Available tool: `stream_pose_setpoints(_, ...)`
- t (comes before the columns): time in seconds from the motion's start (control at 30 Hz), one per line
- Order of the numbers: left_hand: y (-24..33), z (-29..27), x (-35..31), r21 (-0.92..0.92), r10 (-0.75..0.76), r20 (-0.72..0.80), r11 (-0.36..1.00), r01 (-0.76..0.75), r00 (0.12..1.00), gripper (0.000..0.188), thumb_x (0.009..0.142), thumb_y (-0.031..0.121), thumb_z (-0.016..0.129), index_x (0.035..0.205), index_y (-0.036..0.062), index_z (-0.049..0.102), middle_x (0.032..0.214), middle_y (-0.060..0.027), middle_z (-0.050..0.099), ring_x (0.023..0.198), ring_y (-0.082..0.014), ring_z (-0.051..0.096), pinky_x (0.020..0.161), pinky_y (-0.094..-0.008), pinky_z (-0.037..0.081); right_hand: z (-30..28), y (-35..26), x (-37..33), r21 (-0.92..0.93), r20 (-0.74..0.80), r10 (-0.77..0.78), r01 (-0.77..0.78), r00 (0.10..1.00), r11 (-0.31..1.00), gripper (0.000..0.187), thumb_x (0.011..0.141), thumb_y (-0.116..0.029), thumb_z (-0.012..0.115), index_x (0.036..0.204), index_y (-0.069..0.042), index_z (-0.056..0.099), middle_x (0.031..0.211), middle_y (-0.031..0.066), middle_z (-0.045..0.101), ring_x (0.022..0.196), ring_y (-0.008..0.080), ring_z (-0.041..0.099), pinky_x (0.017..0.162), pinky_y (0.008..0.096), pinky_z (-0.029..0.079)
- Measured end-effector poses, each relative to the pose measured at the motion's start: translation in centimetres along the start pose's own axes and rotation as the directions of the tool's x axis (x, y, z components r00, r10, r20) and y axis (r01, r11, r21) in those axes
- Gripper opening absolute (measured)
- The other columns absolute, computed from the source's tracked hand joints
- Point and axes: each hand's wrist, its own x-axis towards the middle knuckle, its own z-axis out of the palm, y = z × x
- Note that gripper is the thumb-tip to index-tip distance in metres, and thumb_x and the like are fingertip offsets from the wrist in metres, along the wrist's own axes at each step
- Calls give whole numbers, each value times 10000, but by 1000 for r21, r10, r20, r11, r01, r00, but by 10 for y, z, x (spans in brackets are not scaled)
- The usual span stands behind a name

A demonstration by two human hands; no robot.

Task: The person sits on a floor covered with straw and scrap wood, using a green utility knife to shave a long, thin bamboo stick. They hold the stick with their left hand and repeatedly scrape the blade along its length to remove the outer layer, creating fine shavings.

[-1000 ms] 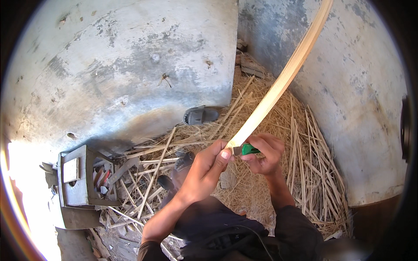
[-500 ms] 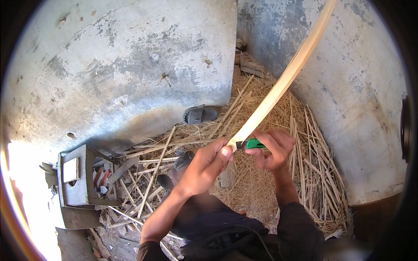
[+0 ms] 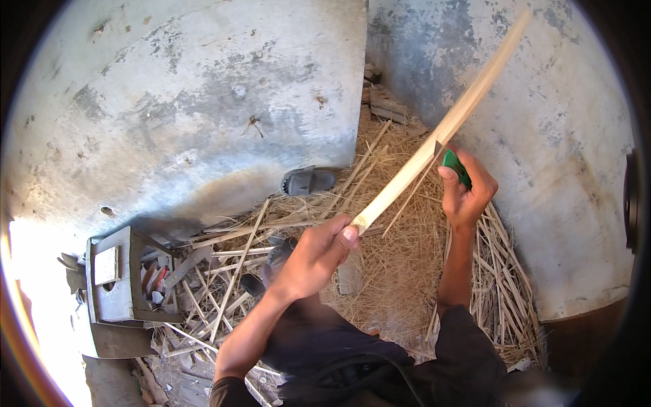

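A long, pale strip of split wood or bamboo (image 3: 400,180) slants up from the middle toward the upper right. Its near end is pinched between the thumb and fingers of my left hand (image 3: 317,256). My right hand (image 3: 470,185) is closed around a green-handled knife (image 3: 456,167). The knife's dark blade lies against the right edge of the strip, about halfway along. From the blade a thin sliver (image 3: 411,205) hangs down toward me, partly split off the strip.
Shavings (image 3: 390,271) cover the floor below my hands. Thin sticks (image 3: 500,278) are heaped at the right, with more scattered at left. A grey sandal (image 3: 308,181) lies by the wall (image 3: 203,102). At the left stands a small wooden stool (image 3: 115,305) with odds and ends inside.
My right hand and the knife have moved up and right along the strip, away from my left hand. A thin sliver has come partly loose. My left hand keeps its hold.
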Motion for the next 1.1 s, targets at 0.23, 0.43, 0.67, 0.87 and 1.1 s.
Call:
stream_pose_setpoints(0.23,4,-17,6,203,99,-56,975,-86,994,366,1187,301,494,947,46,600,726,46,467,654,-62,401,593,-273,335,6,11,6,15,-30,-32,32,999,999,337,964,-339,839,1123,-43,818,879,90,796,703,150,725,549,291,530)
stream_pose_setpoints(0.43,18,-30,-23,259,-54,-31,964,60,998,356,1181,303,498,961,42,602,711,18,482,648,-74,421,594,-290,353,-1,26,-1,-25,-41,111,-112,993,993,374,995,-374,805,1113,-19,802,827,66,766,669,128,666,557,282,487)
stream_pose_setpoints(0.67,-8,-52,-74,284,-174,-101,939,195,980,378,1165,318,519,939,35,627,698,18,508,636,-79,458,590,-293,370,5,57,-13,-9,-100,293,-295,951,955,430,1020,-443,775,1116,-25,812,793,39,744,631,111,613,551,273,437)
stream_pose_setpoints(0.87,-24,-66,-113,296,-305,-144,894,335,941,342,1138,282,568,980,-5,666,702,-57,600,641,-136,563,607,-324,447,19,85,-41,-107,16,309,-305,951,946,548,1042,-576,684,1190,-68,826,809,27,767,590,128,606,526,290,436)
stream_pose_setpoints(1.1,-25,-73,-135,398,-290,-262,837,377,921,300,1126,261,594,993,1,666,654,-51,566,601,-121,523,576,-327,414,12,127,-33,107,-206,517,-506,831,856,438,1117,-470,625,1154,-80,822,672,-91,426,570,61,306,550,289,230)
